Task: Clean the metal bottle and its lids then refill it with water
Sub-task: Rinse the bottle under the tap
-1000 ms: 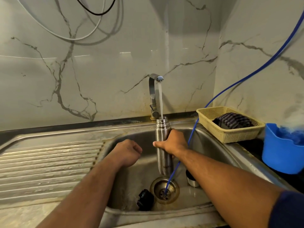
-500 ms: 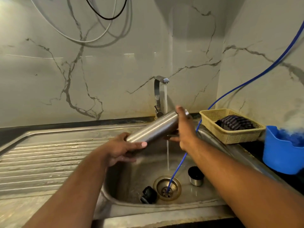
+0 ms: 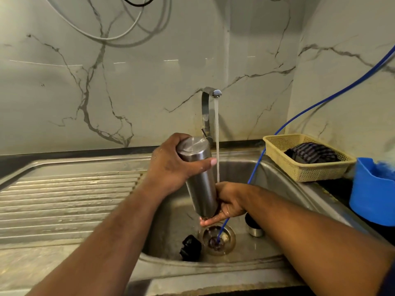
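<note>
Left hand (image 3: 171, 167) grips the upturned metal bottle (image 3: 201, 189) by its base; right hand (image 3: 228, 205) curls round its mouth. Wet steel could slip, dropping onto the black lid (image 3: 190, 247) beneath both hands.

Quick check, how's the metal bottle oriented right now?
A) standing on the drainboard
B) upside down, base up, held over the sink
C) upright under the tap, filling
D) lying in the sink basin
B: the metal bottle's flat base faces up in the left hand's grip, the right hand holds the mouth end low over the sink, and the tap stream runs beside it.
</note>
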`<control>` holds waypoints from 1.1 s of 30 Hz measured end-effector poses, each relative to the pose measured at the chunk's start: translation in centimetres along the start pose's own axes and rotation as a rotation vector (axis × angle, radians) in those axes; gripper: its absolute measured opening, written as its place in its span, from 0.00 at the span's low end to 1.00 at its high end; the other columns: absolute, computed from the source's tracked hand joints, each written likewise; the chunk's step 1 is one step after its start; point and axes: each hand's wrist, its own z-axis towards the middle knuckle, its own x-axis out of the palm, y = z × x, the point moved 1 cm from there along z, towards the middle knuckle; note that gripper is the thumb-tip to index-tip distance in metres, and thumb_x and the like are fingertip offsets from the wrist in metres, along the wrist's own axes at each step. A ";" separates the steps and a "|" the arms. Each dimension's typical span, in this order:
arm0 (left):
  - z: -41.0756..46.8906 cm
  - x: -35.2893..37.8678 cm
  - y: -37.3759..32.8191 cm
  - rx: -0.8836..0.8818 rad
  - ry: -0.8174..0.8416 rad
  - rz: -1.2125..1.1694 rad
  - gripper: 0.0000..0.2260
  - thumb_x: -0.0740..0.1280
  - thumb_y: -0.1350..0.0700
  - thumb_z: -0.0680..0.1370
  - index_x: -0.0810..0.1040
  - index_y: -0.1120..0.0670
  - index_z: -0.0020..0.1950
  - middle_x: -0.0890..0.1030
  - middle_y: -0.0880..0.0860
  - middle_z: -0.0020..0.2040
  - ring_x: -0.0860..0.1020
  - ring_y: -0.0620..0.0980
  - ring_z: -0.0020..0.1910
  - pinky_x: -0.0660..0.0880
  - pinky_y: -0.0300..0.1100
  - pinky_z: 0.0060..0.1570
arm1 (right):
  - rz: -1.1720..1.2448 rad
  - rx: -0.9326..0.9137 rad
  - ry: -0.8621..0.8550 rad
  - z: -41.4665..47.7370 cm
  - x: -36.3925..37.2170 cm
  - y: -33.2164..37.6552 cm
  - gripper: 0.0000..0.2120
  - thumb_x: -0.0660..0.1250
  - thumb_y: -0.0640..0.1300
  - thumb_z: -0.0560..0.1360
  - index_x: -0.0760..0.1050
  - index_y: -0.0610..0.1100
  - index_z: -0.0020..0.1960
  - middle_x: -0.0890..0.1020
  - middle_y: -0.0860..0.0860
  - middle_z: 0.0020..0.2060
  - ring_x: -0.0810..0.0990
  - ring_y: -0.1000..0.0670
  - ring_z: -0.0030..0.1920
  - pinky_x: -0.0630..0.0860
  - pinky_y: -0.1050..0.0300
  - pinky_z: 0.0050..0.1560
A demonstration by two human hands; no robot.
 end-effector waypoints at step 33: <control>0.6 -1.9 5.5 -0.722 -0.144 -0.673 0.29 0.76 0.42 0.72 0.73 0.56 0.66 0.75 0.61 0.60 0.80 0.63 0.54 0.84 0.54 0.43 | 0.487 -0.611 -0.180 -2.1 -1.6 3.9 0.26 0.74 0.57 0.74 0.74 0.43 0.64 0.80 0.36 0.59 0.83 0.36 0.55 0.83 0.38 0.45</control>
